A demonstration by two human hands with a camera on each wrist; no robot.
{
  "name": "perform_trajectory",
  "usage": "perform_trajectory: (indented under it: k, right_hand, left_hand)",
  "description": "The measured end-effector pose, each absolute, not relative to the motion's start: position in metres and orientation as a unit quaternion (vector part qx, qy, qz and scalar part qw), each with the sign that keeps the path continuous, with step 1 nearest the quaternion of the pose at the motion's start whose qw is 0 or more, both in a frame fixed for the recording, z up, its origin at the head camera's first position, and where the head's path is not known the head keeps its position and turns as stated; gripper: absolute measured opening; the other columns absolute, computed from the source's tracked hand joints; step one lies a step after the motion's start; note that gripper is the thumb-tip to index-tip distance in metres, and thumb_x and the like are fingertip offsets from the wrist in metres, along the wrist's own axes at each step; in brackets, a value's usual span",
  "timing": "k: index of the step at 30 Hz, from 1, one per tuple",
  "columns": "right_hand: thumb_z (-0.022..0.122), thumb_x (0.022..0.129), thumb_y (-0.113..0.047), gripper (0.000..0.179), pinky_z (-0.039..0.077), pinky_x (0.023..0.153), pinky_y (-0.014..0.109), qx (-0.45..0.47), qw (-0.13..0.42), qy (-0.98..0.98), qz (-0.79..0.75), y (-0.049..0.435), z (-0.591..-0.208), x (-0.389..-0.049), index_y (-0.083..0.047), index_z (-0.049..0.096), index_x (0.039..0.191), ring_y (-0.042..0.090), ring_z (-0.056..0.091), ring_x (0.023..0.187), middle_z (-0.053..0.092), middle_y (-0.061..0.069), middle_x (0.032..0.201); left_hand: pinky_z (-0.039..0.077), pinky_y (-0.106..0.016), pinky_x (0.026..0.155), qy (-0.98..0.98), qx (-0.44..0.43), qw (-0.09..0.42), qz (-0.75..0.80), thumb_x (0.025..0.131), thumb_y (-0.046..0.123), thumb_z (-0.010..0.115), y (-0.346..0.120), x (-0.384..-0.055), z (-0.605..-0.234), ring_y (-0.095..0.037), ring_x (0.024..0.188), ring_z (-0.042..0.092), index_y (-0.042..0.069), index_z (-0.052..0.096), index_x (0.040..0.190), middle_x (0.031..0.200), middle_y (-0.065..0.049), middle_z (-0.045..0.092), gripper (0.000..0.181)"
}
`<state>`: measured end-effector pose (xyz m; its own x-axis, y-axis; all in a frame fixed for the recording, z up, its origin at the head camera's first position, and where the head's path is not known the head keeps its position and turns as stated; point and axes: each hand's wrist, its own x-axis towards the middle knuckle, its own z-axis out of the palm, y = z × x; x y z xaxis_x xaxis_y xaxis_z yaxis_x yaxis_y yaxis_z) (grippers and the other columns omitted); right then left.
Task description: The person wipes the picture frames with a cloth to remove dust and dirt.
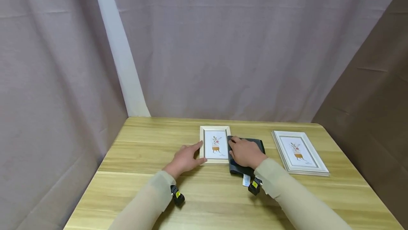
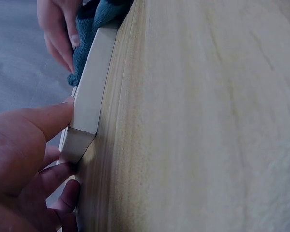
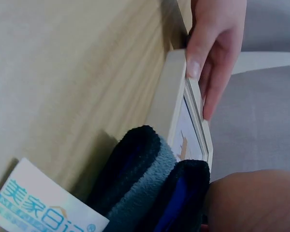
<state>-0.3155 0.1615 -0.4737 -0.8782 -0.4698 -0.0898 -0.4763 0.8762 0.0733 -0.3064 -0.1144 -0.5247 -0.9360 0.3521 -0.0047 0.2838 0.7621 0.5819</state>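
A cream picture frame (image 1: 208, 145) with a plant print lies face up on the table. My left hand (image 1: 186, 157) holds it at the lower left, thumb on its bottom edge and fingers along its left side. In the left wrist view, that thumb presses the side of the frame (image 2: 92, 82) near a corner. My right hand (image 1: 245, 151) grips a folded dark grey-blue cloth (image 1: 236, 169) against the frame's right side. A white tag (image 3: 43, 203) with printed characters sticks out of the cloth in the right wrist view; the right fingertips are mostly hidden there.
Right of the cloth lies a white picture frame (image 1: 299, 152) with a similar print and a thick, stepped edge. The wooden table (image 1: 143, 184) ends at a grey curtain (image 1: 216, 63) behind. Each wrist wears a small black camera (image 1: 254, 186).
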Motion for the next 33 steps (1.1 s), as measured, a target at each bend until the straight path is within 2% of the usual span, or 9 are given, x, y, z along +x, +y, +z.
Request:
perform_trajectory:
  k: [5,11,21,27,33]
  right_hand:
    - [0.058,0.116,-0.030,0.053,0.061,0.092,0.056,-0.234,0.045,0.970,0.039,0.161,-0.477,-0.332,0.000,0.056,0.159,0.044,0.066,0.130,0.048,0.023,0.165]
    - [0.054,0.117,-0.032,0.055,0.061,0.088,0.056,-0.220,0.056,0.973,0.031,0.162,-0.483,-0.351,-0.002,0.051,0.163,0.046,0.060,0.137,0.041,0.022,0.170]
    - [0.050,0.118,-0.030,0.056,0.061,0.090,0.058,-0.207,0.054,0.976,0.045,0.157,-0.482,-0.380,0.000,0.047,0.165,0.050,0.057,0.139,0.039,0.023,0.172]
    - [0.052,0.117,-0.031,0.056,0.062,0.087,0.058,-0.199,0.059,0.977,0.042,0.159,-0.481,-0.388,-0.003,0.047,0.166,0.050,0.056,0.141,0.039,0.023,0.172]
    - [0.052,0.117,-0.032,0.055,0.060,0.092,0.061,-0.205,0.036,0.978,0.035,0.157,-0.484,-0.389,-0.003,0.049,0.165,0.052,0.054,0.141,0.040,0.024,0.170]
  left_hand:
    - [0.039,-0.062,0.120,0.938,0.168,0.051,0.298,0.104,0.050,0.075,-0.114,-0.306,-0.529,-0.042,0.151,0.046,0.018,0.042,0.171,0.170,-0.007,0.047,0.081]
    - [0.041,-0.061,0.118,0.939,0.167,0.047,0.295,0.104,0.052,0.074,-0.114,-0.307,-0.532,-0.040,0.150,0.047,0.019,0.042,0.171,0.170,-0.006,0.047,0.082]
    - [0.034,-0.061,0.124,0.941,0.176,0.045,0.286,0.104,0.051,0.074,-0.114,-0.308,-0.530,-0.036,0.156,0.043,0.018,0.041,0.172,0.172,-0.006,0.045,0.082]
    - [0.038,-0.061,0.121,0.940,0.176,0.041,0.288,0.104,0.052,0.075,-0.112,-0.306,-0.531,-0.037,0.153,0.046,0.018,0.043,0.171,0.170,-0.006,0.047,0.082]
    - [0.040,-0.062,0.119,0.941,0.171,0.038,0.288,0.104,0.052,0.074,-0.113,-0.306,-0.530,-0.038,0.152,0.046,0.018,0.042,0.171,0.171,-0.010,0.045,0.082]
